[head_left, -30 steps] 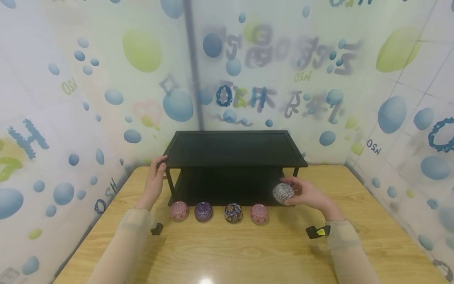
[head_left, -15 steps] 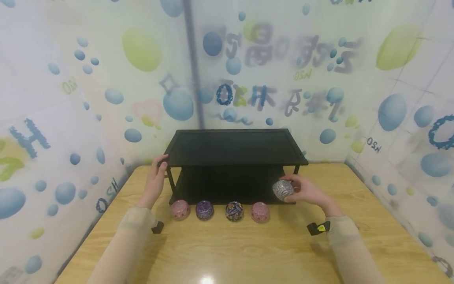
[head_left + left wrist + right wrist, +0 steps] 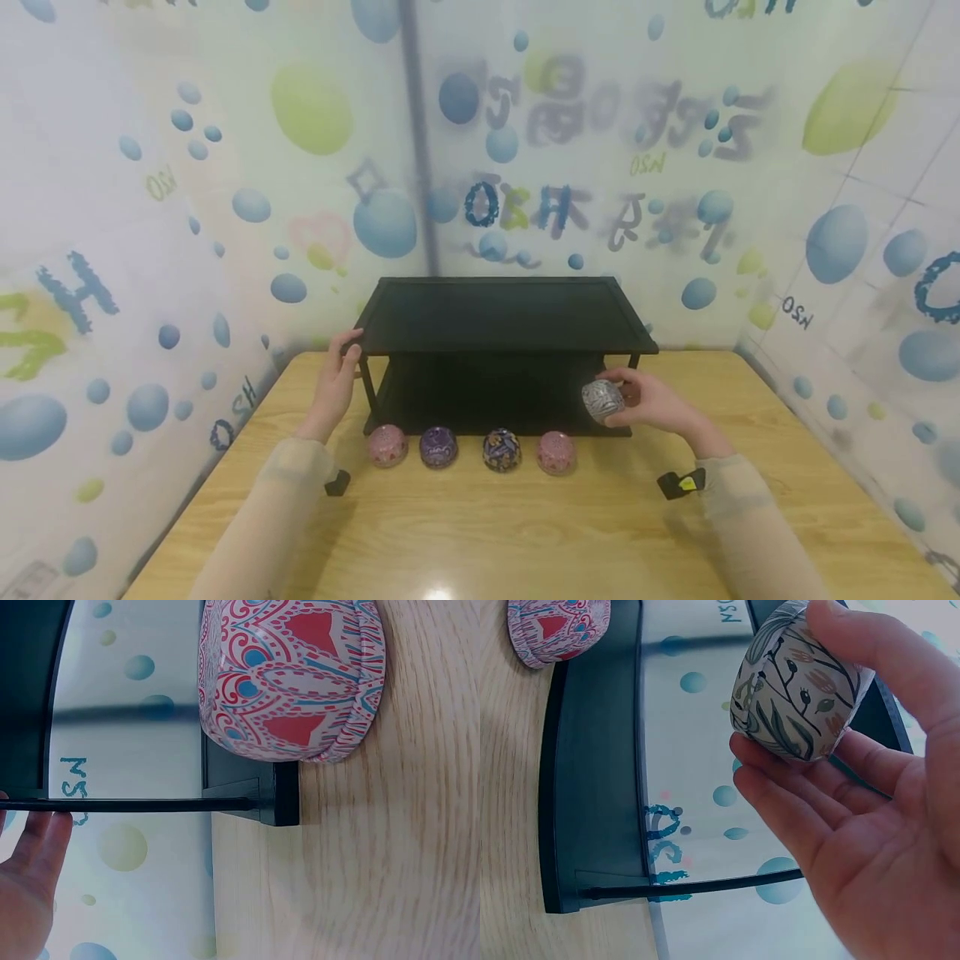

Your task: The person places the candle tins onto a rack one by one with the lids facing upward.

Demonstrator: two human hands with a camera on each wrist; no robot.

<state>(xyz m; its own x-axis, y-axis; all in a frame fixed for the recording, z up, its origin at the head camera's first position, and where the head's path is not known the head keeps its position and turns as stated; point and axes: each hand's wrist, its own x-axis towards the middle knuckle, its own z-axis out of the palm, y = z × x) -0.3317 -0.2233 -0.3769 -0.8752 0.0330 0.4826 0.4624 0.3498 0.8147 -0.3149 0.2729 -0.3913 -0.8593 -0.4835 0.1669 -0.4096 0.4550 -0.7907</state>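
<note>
At black shelf's [image 3: 495, 317] right front, your right hand [image 3: 654, 406] is pinching leaf-patterned container [image 3: 602, 401] between thumb and fingers, holding it tilted before lower deck. At left front corner, your left hand [image 3: 335, 385] is touching shelf, fingers loosely extended. Along front edge, left pink container [image 3: 387, 446], purple container [image 3: 438, 447], dark floral container [image 3: 502, 450], right pink container [image 3: 556, 452] are sitting on wooden table [image 3: 480, 533].
</note>
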